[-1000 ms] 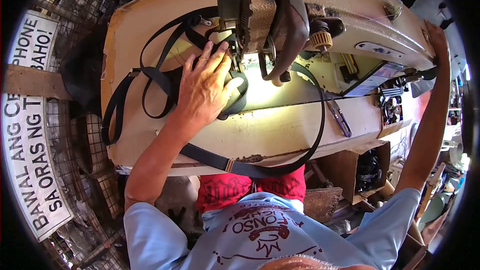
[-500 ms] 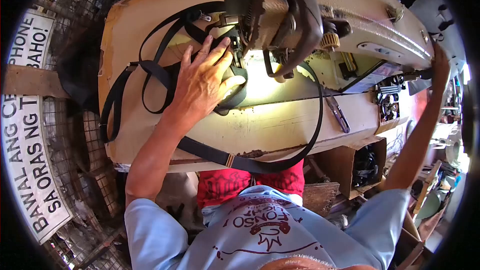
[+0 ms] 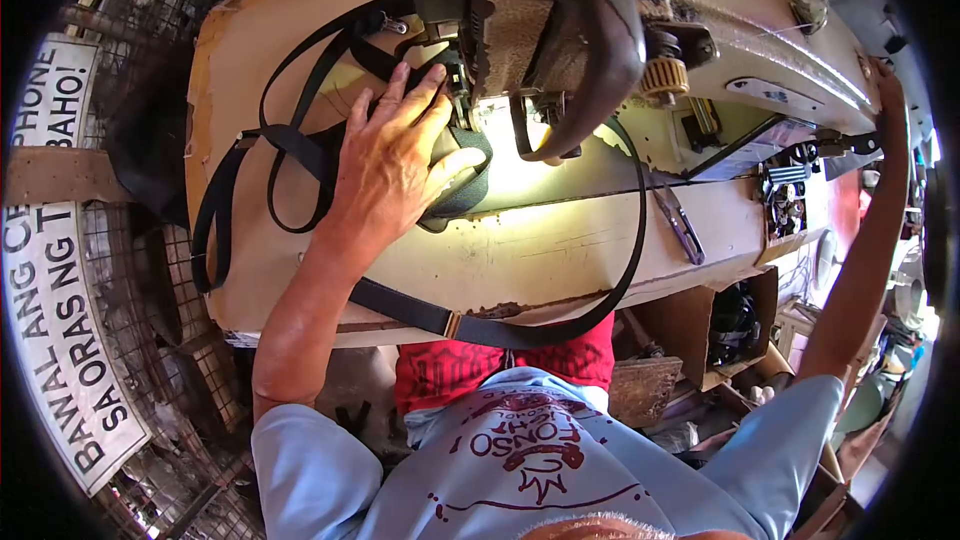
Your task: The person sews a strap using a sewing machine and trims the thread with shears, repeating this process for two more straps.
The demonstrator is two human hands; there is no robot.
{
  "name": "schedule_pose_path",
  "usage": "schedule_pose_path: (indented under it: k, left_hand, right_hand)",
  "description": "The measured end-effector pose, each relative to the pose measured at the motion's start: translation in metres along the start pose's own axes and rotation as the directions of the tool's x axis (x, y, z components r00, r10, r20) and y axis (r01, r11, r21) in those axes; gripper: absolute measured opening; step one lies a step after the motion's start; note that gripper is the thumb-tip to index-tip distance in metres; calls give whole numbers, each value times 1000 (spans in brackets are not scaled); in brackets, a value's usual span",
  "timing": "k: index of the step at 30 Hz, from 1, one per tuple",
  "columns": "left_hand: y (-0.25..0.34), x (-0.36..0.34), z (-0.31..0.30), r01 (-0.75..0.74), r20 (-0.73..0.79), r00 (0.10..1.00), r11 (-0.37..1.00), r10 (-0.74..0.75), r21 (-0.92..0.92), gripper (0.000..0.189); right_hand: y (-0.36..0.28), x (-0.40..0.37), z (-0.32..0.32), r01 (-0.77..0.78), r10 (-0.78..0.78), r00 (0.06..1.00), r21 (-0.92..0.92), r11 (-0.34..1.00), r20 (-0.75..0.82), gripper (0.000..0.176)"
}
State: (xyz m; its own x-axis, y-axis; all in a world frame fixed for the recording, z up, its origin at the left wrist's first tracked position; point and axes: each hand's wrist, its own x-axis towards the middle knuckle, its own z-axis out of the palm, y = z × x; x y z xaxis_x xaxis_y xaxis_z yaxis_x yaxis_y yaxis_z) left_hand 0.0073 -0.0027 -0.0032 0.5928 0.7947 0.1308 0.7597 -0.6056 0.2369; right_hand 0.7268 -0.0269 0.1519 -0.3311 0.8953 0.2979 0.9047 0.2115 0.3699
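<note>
My left hand (image 3: 388,155) lies palm down, fingers stretched out, on a black fabric piece (image 3: 465,188) beside the needle area of a sewing machine (image 3: 520,25). The machine's foot and needle are mostly hidden behind its head. A long black webbing strap (image 3: 400,308) loops from the fabric around the table's front, with a metal slider on it. More strap lies in loops left of the hand, near a small metal clip (image 3: 396,26). My right hand (image 3: 886,85) reaches to the far right end of the machine and touches it there; its fingers are too small to make out.
A utility knife (image 3: 680,228) lies on the worn table (image 3: 560,260), right of the needle. A small tray (image 3: 785,210) of metal parts stands at the table's right end. Below is a cardboard box (image 3: 690,325) with dark contents. Wire mesh and a lettered sign (image 3: 75,340) are at the left.
The view has shifted slightly, so the machine head appears larger and further left. My left hand stays on the black fabric; my right hand stays at the machine's far end, a little lower.
</note>
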Motion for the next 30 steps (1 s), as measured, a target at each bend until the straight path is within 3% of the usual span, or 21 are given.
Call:
schedule_pose_path:
  k: [4, 7, 8, 9, 10, 11, 12, 14, 16, 18, 20, 21, 22, 23, 24, 25, 26, 28, 30]
  left_hand:
    - [0, -1, 3, -24, -35, 999, 999, 25, 36, 60]
    - [1, -2, -1, -33, -25, 999, 999, 34, 33, 60]
    - [2, -3, -2, -41, -13, 999, 999, 42, 35, 60]
    - [0, -1, -2, -51, -18, 998, 998, 52, 40, 60]
    - [-1, 1, -2, -56, -33, 998, 997, 58, 43, 60]
    - [-3, 0, 0, -90, -64, 994, 994, 94, 62, 59]
    - [-1, 0, -1, -79, -59, 995, 994, 84, 81, 59]
    - [-5, -1, -2, -105, -46, 993, 991, 109, 89, 58]
    - [-16, -5, -6, -116, -79, 990, 993, 114, -20, 62]
    - [-26, -16, -21, -39, -105, 994, 999, 37, -22, 71]
    - [-31, -24, -55, 102, -17, 995, 991, -101, 89, 73]
    - [-25, -25, -73, 207, 80, 973, 973, -216, 106, 66]
    - [-25, -24, -76, 221, 152, 958, 964, -242, 146, 64]
    - [-28, -21, -78, 231, 221, 937, 955, -269, 184, 61]
    - [-31, -21, -78, 236, 287, 911, 946, -295, 223, 59]
    - [-43, -28, -59, 171, 121, 973, 966, -196, 195, 53]
    - [-46, -29, -56, 177, 111, 974, 968, -199, 178, 52]
    - [-52, -26, -52, 190, 96, 974, 972, -204, 139, 52]
    - [-48, -27, -53, 249, 53, 965, 961, -256, 118, 50]
  right_hand:
    - [-38, -14, -3, -235, 237, 971, 80, 969, -10, 61]
    - [-69, -23, 4, -387, 442, 880, 278, 879, -175, 47]
    - [-92, -33, 24, -502, 622, 735, 399, 767, -271, 42]
    - [-116, -37, 43, -545, 797, 496, 591, 595, -345, 41]
    - [-139, -35, 57, -448, 909, 231, 791, 416, -347, 44]
    - [-161, -29, 66, -299, 954, 27, 908, 293, -299, 50]
    - [-167, -28, 72, -219, 945, 14, 921, 323, -328, 46]
    - [-190, -20, 49, -176, 970, 90, 955, 240, -228, 45]
    - [-172, -44, 36, -523, 941, 253, 786, 329, -226, 43]
    - [-208, -53, 12, -472, 917, 210, 786, 399, -339, 44]
    - [-291, -60, -25, -572, 836, 364, 611, 548, -410, 39]
    - [-316, -84, -9, -507, 734, 589, 552, 662, -339, 34]
    - [-364, -86, -12, -540, 738, 675, 695, 475, 21, 35]
    - [-401, -93, -3, -377, 562, 816, 612, 695, -136, 37]
    - [-441, -59, -46, -388, 500, 866, 670, 633, 29, 39]
    - [-461, -55, -49, -533, 543, 811, 655, 536, 217, 40]
    - [-465, -55, -40, -381, 445, 895, 589, 713, 40, 38]
    - [-466, -59, -35, -413, 443, 887, 649, 639, 129, 31]
    - [-465, -60, -35, -386, 412, 907, 572, 724, 90, 27]
